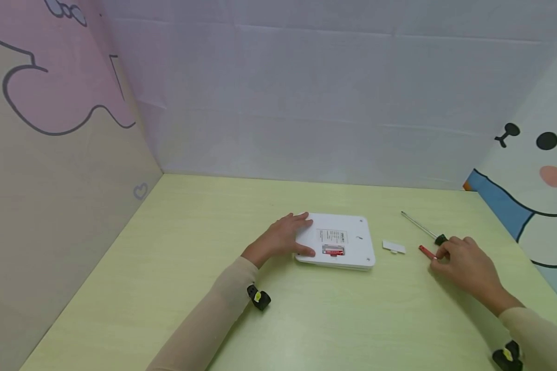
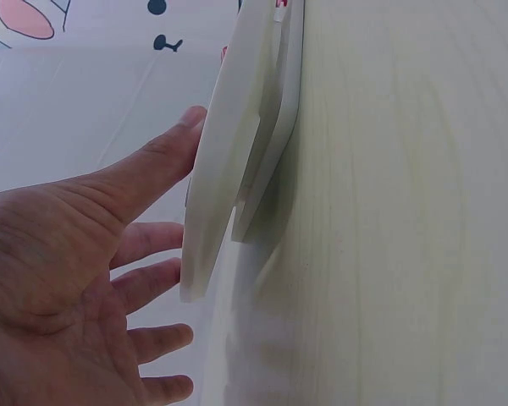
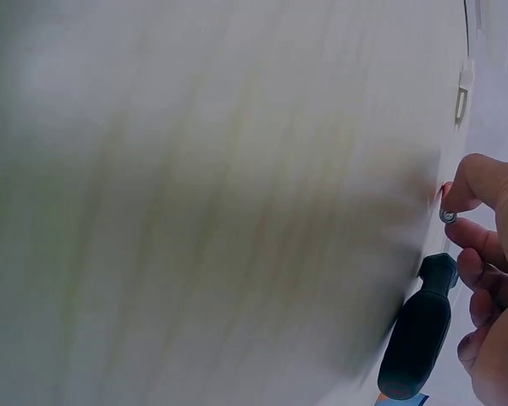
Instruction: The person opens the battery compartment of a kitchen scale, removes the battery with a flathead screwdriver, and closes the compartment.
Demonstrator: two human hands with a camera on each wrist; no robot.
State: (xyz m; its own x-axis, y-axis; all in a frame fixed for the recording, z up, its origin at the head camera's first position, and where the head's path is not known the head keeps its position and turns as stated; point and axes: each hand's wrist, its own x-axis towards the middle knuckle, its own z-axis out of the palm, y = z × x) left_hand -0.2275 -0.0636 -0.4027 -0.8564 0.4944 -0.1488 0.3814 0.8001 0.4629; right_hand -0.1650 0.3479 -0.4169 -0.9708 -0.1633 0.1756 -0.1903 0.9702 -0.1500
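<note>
A flat white device [image 1: 356, 239], which looks like a small scale, lies underside up with its label showing. In its uncovered battery compartment sits a red battery [image 1: 334, 252]. My left hand [image 1: 285, 236] rests on the device's left side, thumb at the near corner and fingers spread toward the far edge. In the left wrist view, the thumb touches the device's edge [image 2: 216, 194] and the fingers are loosely extended. To the right, my right hand [image 1: 466, 265] pinches a second red battery [image 1: 427, 252] between thumb and finger, low over the table; its metal end shows in the right wrist view.
The small white battery cover [image 1: 394, 247] lies between the device and my right hand. A screwdriver [image 1: 420, 225] with a black handle lies just beyond that hand. Printed panels [image 1: 278, 103] enclose the pale yellow-green table [image 1: 213, 216] at the back and sides.
</note>
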